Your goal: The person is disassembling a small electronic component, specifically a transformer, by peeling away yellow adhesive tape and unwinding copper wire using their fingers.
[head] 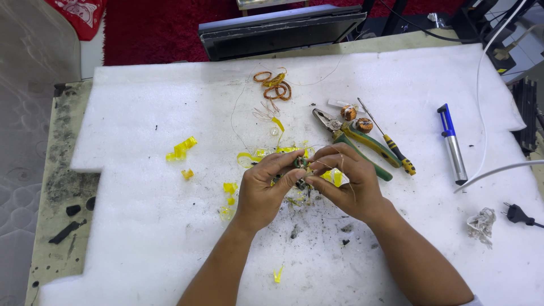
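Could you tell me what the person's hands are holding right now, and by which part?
Both hands, left hand and right hand, pinch a small dark ring-shaped core by its rim, between fingertips.

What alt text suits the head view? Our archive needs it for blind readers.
Two bare hands, left hand and right hand, pinch a small dark ring-shaped coil core with thin copper wire over a white foam sheet. Green-handled pliers, a yellow-and-black screwdriver and yellow tape scraps lie around.

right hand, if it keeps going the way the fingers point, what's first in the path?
The right hand points left, so it would likely first meet the small ring core pinched there, then the left hand fingertips.
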